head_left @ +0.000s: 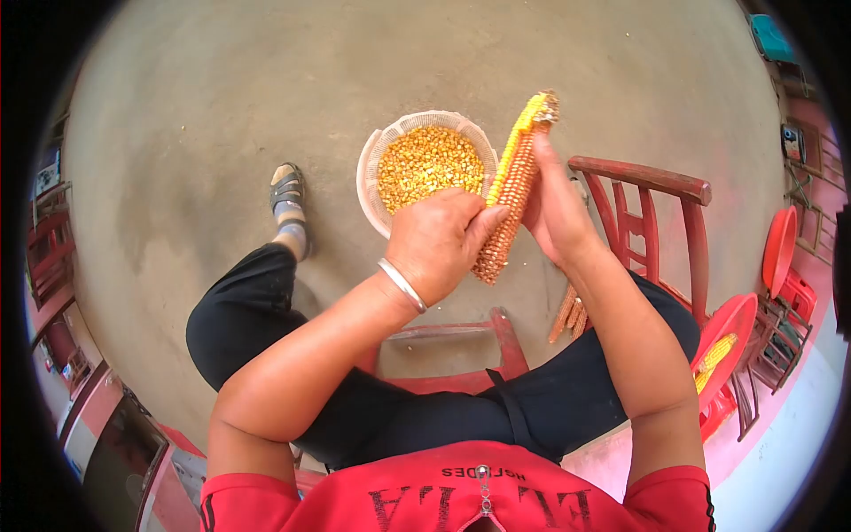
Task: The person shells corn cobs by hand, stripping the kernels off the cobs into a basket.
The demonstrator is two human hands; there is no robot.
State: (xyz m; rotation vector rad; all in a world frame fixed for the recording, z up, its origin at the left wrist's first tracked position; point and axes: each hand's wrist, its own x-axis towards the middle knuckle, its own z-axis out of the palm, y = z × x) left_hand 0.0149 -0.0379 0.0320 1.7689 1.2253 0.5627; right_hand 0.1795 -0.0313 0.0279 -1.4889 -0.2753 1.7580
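Observation:
A partly shelled corn cob (517,182) slants upward in front of me, yellow kernels along its left side and bare reddish cob on the right. My right hand (558,208) is wrapped round its upper right side, thumb near the tip. Against the lower part presses my left hand (436,238), its fingers curled and its thumb lying across the cob; its fingertips are partly hidden. Just beyond the left hand, a white plastic basket (365,173) on the floor holds many loose yellow kernels (430,160).
Bare cobs (568,317) lie on the floor beside my right leg. A red wooden chair (643,182) stands to the right. Farther right, a red basin (731,324) contains yellow corn ears (714,359). A red stool frame (505,341) shows between my legs.

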